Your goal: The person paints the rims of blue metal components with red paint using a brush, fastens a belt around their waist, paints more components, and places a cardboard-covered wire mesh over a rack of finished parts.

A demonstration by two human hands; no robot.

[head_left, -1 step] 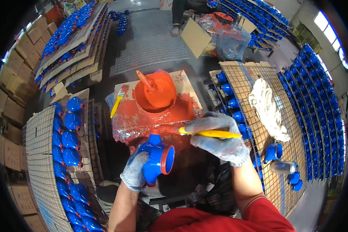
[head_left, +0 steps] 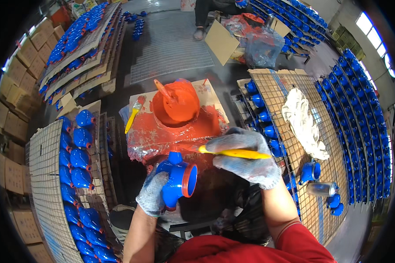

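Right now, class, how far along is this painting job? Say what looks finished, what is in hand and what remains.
Done: the blue casting in the left hand already has an orange ring on its round opening. In hand: the right hand holds the yellow-handled brush just above it. Left: rows of blue castings on the left rack and right rack; whether those are painted cannot be told.

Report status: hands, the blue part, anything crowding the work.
Left hand grips blue valve body. Right hand holds yellow-handled brush. Orange paint bucket directly ahead; nothing between hands.
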